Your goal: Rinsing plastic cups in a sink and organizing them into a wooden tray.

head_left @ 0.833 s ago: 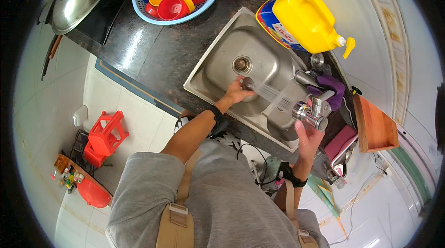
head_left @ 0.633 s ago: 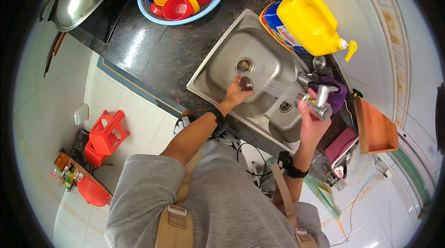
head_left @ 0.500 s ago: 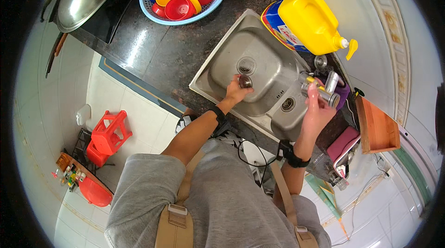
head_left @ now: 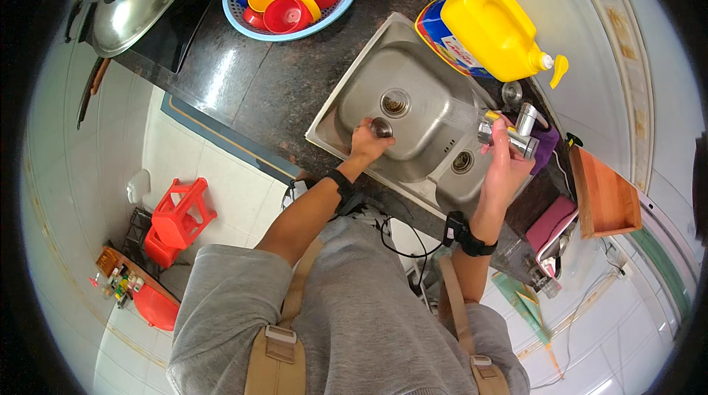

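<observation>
The left hand [head_left: 368, 146] pinches a small round metal piece [head_left: 381, 128] over the sink [head_left: 413, 64], just nearside of the drain [head_left: 395, 103]; well to its right, the right hand [head_left: 507, 164] curls round the chrome faucet [head_left: 526, 120], whose head slants basinward.

Printed label [head_left: 459, 50] on yellow jug [head_left: 493, 26]

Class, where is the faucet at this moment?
In the head view, the faucet is right of centre, at the right side of the sink, held by the right hand, with a purple cloth just to its right.
</observation>
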The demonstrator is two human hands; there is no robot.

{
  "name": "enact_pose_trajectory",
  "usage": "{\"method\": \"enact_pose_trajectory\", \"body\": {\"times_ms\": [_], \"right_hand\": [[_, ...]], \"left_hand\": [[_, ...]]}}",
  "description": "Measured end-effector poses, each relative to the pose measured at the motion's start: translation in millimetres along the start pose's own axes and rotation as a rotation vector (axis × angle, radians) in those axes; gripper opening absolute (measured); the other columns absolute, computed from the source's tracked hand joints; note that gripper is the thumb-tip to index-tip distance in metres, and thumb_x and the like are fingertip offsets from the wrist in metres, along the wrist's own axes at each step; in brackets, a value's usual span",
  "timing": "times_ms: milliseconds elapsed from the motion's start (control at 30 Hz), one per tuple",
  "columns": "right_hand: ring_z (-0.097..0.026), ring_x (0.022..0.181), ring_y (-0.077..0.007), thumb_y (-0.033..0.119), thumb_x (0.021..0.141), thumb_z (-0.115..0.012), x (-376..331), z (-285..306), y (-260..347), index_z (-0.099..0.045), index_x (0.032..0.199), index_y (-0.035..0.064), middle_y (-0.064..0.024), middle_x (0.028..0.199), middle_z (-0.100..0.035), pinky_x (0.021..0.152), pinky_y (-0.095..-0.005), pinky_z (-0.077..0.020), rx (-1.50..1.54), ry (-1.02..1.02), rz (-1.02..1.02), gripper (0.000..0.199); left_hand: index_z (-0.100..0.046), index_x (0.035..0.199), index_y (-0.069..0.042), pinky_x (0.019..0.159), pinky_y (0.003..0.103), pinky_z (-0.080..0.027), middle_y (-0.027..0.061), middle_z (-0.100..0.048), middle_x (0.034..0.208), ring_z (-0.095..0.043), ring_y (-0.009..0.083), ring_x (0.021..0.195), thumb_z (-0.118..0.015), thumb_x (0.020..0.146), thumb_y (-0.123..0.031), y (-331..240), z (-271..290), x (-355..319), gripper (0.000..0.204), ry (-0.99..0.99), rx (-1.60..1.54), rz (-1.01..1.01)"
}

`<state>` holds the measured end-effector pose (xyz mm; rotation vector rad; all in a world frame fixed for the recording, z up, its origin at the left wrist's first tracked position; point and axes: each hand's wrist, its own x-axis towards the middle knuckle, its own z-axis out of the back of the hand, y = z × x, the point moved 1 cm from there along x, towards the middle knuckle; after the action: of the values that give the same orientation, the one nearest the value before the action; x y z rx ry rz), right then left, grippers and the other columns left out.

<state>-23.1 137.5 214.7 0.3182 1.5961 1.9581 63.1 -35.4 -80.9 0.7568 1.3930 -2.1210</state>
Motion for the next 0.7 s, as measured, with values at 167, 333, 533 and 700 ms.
{"method": "enact_pose_trajectory", "body": {"times_ms": [167,333,533,700], "right_hand": [[-0.05,0.058,-0.0013,0.013,0.084,-0.077,-6.5,15.4,-7.1,-0.071,0.103,-0.0019,0.0026,0.073,-0.063,0.053,-0.0174,-0.038,-0.074,0.106,-0.03,0.024],[-0.05,0.062,-0.0007,0.01,0.082,-0.077,-17.9,36.0,-10.0,-0.069,0.105,-0.0017,0.0037,0.075,-0.062,0.058,-0.018,-0.0395,-0.11,0.15,-0.04,0.027],[-0.052,0.065,-0.0033,0.01,0.082,-0.079,-32.6,62.1,-12.0,-0.066,0.101,-0.0016,0.0038,0.072,-0.058,0.064,-0.0194,-0.0443,-0.232,0.265,0.055,0.026],[-0.057,0.069,-0.0114,0.013,0.077,-0.081,-34.5,85.8,-9.3,-0.068,0.095,-0.0028,-0.0021,0.079,-0.058,0.065,-0.0254,-0.0464,-0.517,0.264,0.262,0.027]], "left_hand": [[-0.049,0.129,0.005,0.054,0.034,-0.059,0.0183,-0.068,0.106,-0.071,0.0228,0.078,-0.09,0.059,-0.017,24.6,0.1,-4.2,0.084,-0.068,-0.024,-0.052],[-0.049,0.129,0.007,0.053,0.036,-0.061,0.019,-0.068,0.106,-0.071,0.0264,0.08,-0.089,0.06,-0.012,26.4,-1.4,-0.6,0.082,-0.151,-0.032,-0.066],[-0.046,0.128,0.007,0.053,0.036,-0.061,0.0197,-0.067,0.106,-0.07,0.0265,0.081,-0.087,0.061,-0.012,10.5,-13.1,9.9,0.081,-0.216,0.038,-0.045],[-0.046,0.127,0.006,0.055,0.034,-0.062,0.0198,-0.063,0.114,-0.069,0.0261,0.09,-0.087,0.059,-0.019,-24.1,-12.0,-3.6,0.084,0.038,0.005,0.196]]}}
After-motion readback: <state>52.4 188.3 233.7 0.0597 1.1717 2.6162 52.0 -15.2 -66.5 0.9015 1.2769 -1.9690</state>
